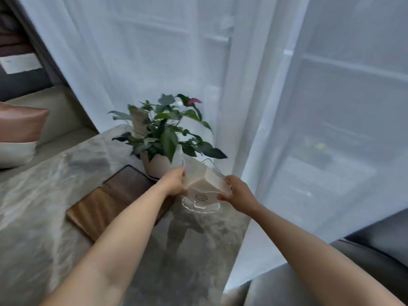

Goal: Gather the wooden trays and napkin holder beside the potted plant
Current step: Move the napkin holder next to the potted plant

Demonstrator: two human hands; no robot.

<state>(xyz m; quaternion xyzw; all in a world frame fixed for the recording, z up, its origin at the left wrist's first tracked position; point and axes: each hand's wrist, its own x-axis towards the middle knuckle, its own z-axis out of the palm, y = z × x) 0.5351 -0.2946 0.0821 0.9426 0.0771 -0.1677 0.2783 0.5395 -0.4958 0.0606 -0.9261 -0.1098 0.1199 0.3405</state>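
Marble table (44,195) — napkin holder (204,186) between hands

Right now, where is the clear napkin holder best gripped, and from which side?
By its two upright side walls, one hand from each side, as the left hand and right hand do. The napkin holder stands on a narrow round foot, and its top is open.

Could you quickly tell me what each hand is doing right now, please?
Left hand: closed on the left side of the napkin holder.
Right hand: closed on its right side.
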